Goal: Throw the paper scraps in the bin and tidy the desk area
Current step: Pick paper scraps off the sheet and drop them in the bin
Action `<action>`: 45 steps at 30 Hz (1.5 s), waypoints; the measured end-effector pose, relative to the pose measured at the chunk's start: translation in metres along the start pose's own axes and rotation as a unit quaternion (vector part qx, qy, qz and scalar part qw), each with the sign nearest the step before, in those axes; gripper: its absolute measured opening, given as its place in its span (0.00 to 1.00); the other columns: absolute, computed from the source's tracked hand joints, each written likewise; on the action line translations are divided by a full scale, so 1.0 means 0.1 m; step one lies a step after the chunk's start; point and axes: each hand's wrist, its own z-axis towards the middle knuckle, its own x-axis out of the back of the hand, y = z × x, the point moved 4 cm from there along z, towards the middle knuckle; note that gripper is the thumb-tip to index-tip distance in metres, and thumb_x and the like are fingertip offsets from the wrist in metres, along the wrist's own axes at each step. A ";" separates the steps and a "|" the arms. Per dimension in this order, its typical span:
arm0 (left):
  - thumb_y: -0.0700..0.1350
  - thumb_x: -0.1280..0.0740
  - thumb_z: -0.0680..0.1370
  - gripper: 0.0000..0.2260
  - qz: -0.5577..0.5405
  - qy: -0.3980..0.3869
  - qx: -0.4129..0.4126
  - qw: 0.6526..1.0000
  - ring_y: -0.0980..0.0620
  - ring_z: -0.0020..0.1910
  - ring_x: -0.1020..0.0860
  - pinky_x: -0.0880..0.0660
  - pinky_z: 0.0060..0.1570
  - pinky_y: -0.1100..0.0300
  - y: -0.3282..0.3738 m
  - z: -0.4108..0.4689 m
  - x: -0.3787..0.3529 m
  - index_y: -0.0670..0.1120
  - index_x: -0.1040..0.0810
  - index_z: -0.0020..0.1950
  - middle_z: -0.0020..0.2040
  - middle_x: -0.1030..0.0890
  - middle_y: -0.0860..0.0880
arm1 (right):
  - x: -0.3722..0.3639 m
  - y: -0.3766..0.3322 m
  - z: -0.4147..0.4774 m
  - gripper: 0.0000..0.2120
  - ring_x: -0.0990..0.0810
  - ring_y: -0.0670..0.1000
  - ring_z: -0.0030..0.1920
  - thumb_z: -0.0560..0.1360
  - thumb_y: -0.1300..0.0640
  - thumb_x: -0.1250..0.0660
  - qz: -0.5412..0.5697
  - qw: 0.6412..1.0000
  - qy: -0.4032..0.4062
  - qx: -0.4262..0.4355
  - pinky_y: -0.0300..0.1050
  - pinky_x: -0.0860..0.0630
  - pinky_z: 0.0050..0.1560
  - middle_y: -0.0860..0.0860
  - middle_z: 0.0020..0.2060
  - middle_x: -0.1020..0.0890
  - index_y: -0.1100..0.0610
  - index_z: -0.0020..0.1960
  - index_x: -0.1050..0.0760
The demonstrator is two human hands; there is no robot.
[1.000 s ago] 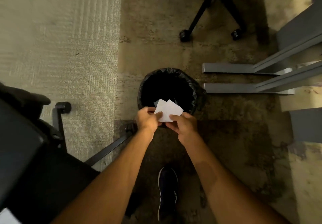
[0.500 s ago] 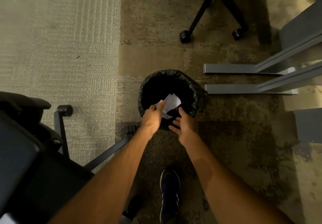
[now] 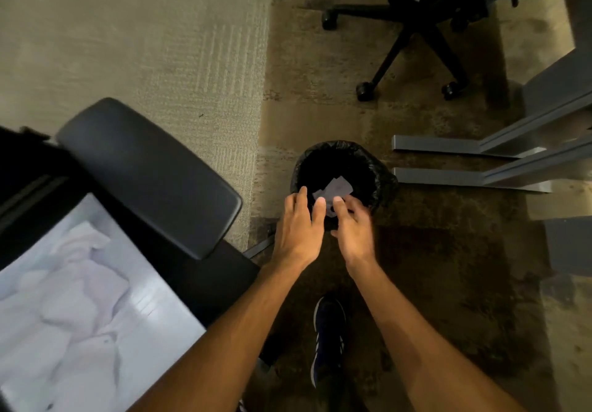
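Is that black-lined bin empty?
Not empty: white paper scraps lie inside the round black-lined bin. How full, cannot tell; its inside is dark.

Arms: bare from the bottom edge of the view to the wrists, no sleeves showing.
Left hand (image 3: 298, 229): bare, no glove, ring or watch visible.
Right hand (image 3: 354, 224): bare likewise.
Shoe (image 3: 328, 331): dark navy trainer with white side stripes and a pale sole edge.
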 end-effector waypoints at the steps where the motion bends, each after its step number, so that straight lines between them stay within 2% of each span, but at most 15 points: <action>1: 0.60 0.49 0.84 0.28 -0.002 0.008 0.001 1.000 0.46 0.74 0.33 0.37 0.61 0.59 0.00 -0.11 0.11 0.49 0.44 0.81 0.79 0.39 0.48 | -0.01 -0.05 -0.14 0.18 0.22 0.50 0.61 0.82 0.47 0.38 -0.015 1.000 -0.001 0.017 0.61 0.24 0.65 0.48 0.59 0.23 0.55 0.68 0.25; 4: 0.59 0.49 0.84 0.27 -0.016 0.023 0.001 1.000 0.47 0.75 0.34 0.38 0.64 0.59 -0.01 -0.46 0.42 0.50 0.42 0.81 0.78 0.38 0.48 | -0.05 -0.14 -0.53 0.19 0.21 0.48 0.58 0.82 0.46 0.37 -0.073 0.995 -0.006 0.073 0.59 0.19 0.59 0.51 0.64 0.24 0.54 0.69 0.25; 8: 0.60 0.47 0.83 0.26 -0.052 0.052 0.021 0.997 0.50 0.75 0.33 0.32 0.71 0.53 -0.14 -0.96 0.83 0.52 0.39 0.80 0.78 0.36 0.49 | -0.19 -0.24 -1.05 0.13 0.21 0.45 0.51 0.82 0.49 0.36 -0.115 0.984 -0.019 0.135 0.56 0.17 0.54 0.50 0.58 0.23 0.53 0.62 0.22; 10: 0.58 0.45 0.84 0.22 -0.084 0.093 0.024 0.992 0.52 0.71 0.29 0.27 0.64 0.59 -0.26 -1.23 1.06 0.52 0.34 0.76 0.72 0.31 0.53 | -0.31 -0.29 -1.32 0.11 0.21 0.41 0.49 0.81 0.50 0.35 -0.126 0.979 -0.033 0.157 0.51 0.18 0.54 0.50 0.57 0.22 0.52 0.61 0.22; 11: 0.56 0.44 0.84 0.20 -0.102 0.114 0.020 0.988 0.54 0.68 0.26 0.27 0.58 0.67 -0.31 -1.36 1.15 0.52 0.31 0.74 0.68 0.28 0.55 | -0.36 -0.30 -1.43 0.11 0.22 0.40 0.49 0.81 0.50 0.35 -0.132 0.977 -0.041 0.163 0.49 0.19 0.54 0.50 0.56 0.22 0.52 0.61 0.22; 13: 0.54 0.42 0.84 0.17 -0.119 0.151 0.022 0.981 0.56 0.65 0.24 0.28 0.52 0.74 -0.45 -1.59 1.33 0.53 0.28 0.71 0.66 0.26 0.56 | -0.46 -0.33 -1.64 0.11 0.21 0.41 0.49 0.81 0.51 0.34 -0.137 0.974 -0.060 0.169 0.48 0.19 0.54 0.49 0.56 0.22 0.52 0.62 0.23; 16: 0.53 0.40 0.83 0.17 -0.115 0.196 0.050 0.973 0.55 0.65 0.24 0.28 0.54 0.72 -0.69 -1.89 1.57 0.52 0.28 0.71 0.68 0.24 0.52 | -0.63 -0.36 -1.92 0.12 0.21 0.45 0.52 0.81 0.53 0.34 -0.144 0.969 -0.085 0.180 0.48 0.18 0.53 0.50 0.57 0.22 0.54 0.63 0.23; 19: 0.52 0.39 0.82 0.18 -0.122 0.231 0.073 0.963 0.54 0.66 0.24 0.25 0.58 0.67 -0.92 -2.17 1.76 0.51 0.28 0.72 0.70 0.25 0.50 | -0.83 -0.36 -2.17 0.12 0.21 0.44 0.50 0.81 0.55 0.33 -0.153 0.964 -0.103 0.192 0.35 0.22 0.47 0.50 0.58 0.22 0.54 0.64 0.23; 22: 0.52 0.39 0.82 0.18 -0.151 0.258 0.100 0.949 0.56 0.63 0.25 0.29 0.53 0.73 -1.12 -2.39 1.93 0.52 0.29 0.72 0.69 0.25 0.50 | -1.04 -0.34 -2.38 0.13 0.22 0.40 0.49 0.81 0.55 0.33 -0.161 0.958 -0.124 0.200 0.27 0.26 0.42 0.49 0.59 0.23 0.54 0.64 0.23; 27: 0.47 0.36 0.82 0.18 -0.157 0.303 0.138 0.930 0.49 0.66 0.24 0.24 0.65 0.54 -1.48 -2.68 2.16 0.46 0.28 0.72 0.69 0.25 0.47 | -1.40 -0.20 -2.68 0.15 0.23 0.43 0.49 0.80 0.51 0.32 -0.187 0.951 -0.167 0.183 0.25 0.29 0.38 0.47 0.59 0.24 0.52 0.64 0.25; 32: 0.46 0.29 0.78 0.21 -0.119 0.348 0.223 0.903 0.48 0.62 0.24 0.25 0.54 0.58 -1.97 -2.83 2.36 0.47 0.28 0.70 0.66 0.26 0.47 | -1.74 0.02 -2.91 0.21 0.22 0.47 0.50 0.76 0.50 0.27 -0.200 0.949 -0.210 0.123 0.34 0.24 0.42 0.49 0.60 0.25 0.51 0.66 0.28; 35: 0.46 0.27 0.75 0.24 -0.112 0.346 0.260 0.895 0.47 0.61 0.24 0.29 0.48 0.60 -2.17 -2.82 2.43 0.47 0.29 0.69 0.65 0.27 0.46 | -1.91 0.13 -3.00 0.26 0.24 0.48 0.52 0.75 0.48 0.26 -0.229 0.945 -0.213 0.091 0.35 0.28 0.43 0.51 0.60 0.25 0.51 0.68 0.31; 40: 0.48 0.24 0.73 0.33 -0.138 0.303 0.263 0.906 0.47 0.63 0.25 0.23 0.55 0.54 -2.28 -2.66 2.47 0.49 0.36 0.74 0.67 0.27 0.45 | -2.16 0.23 -3.12 0.31 0.22 0.53 0.56 0.73 0.49 0.25 -0.230 0.949 -0.203 0.070 0.41 0.24 0.47 0.54 0.62 0.25 0.54 0.70 0.34; 42: 0.46 0.24 0.73 0.32 -0.164 0.284 0.254 0.910 0.47 0.62 0.23 0.24 0.53 0.59 -2.30 -2.59 2.47 0.48 0.35 0.73 0.66 0.26 0.45 | -2.25 0.24 -3.15 0.29 0.22 0.54 0.56 0.73 0.50 0.25 -0.225 0.952 -0.199 0.064 0.44 0.21 0.49 0.54 0.62 0.26 0.54 0.70 0.33; 45: 0.44 0.26 0.75 0.25 -0.214 0.266 0.266 0.902 0.49 0.56 0.21 0.28 0.42 0.69 -2.36 -2.55 2.43 0.47 0.31 0.68 0.61 0.22 0.45 | -2.34 0.26 -3.18 0.25 0.21 0.57 0.57 0.76 0.52 0.28 -0.217 0.954 -0.200 0.052 0.55 0.16 0.54 0.55 0.62 0.26 0.53 0.69 0.33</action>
